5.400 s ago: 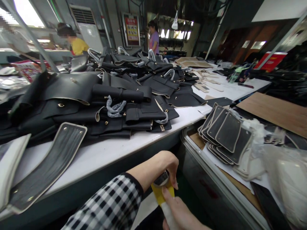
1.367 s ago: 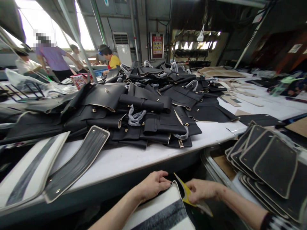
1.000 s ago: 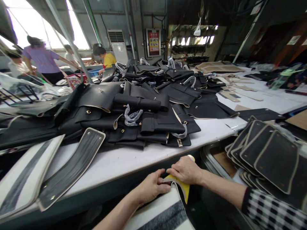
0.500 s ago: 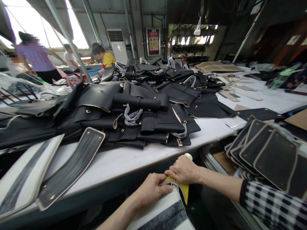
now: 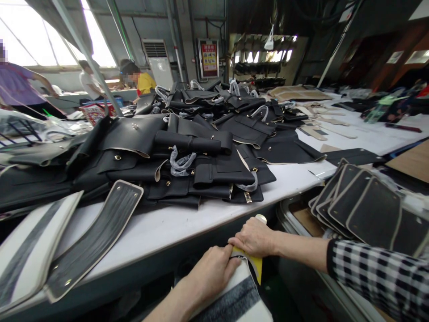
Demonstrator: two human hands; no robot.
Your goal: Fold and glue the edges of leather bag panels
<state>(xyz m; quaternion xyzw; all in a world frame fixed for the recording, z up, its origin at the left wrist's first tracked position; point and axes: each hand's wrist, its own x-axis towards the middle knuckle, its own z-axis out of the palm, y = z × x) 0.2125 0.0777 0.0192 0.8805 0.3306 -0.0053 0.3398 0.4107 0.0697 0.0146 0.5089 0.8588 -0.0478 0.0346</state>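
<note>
Low in the middle, my left hand [image 5: 214, 268] presses down on the top end of a white panel with a dark stripe [image 5: 239, 297], its thumb laid along the edge. My right hand [image 5: 253, 237] is closed beside it, touching its fingertips. Under the right hand shows a flat yellow piece [image 5: 257, 264] curving round the panel's corner. A pale round end [image 5: 260, 219] sticks out above the right fist; whether it joins the yellow piece is hidden. Left of the hands, a curved black strip with studs [image 5: 97, 237] lies beside stacked white striped panels [image 5: 36, 250].
Black leather bag pieces [image 5: 187, 147] are heaped across the white table [image 5: 174, 228]. At right, black panels with pale edges [image 5: 365, 201] stand fanned over a container. Several people work at the far left, one in a yellow top [image 5: 146, 84]. A green bottle [image 5: 382, 108] stands at far right.
The view has shifted slightly to the right. My hands stay together at the panel's end, and the left fingers look more bent over it. The person in purple appears further left.
</note>
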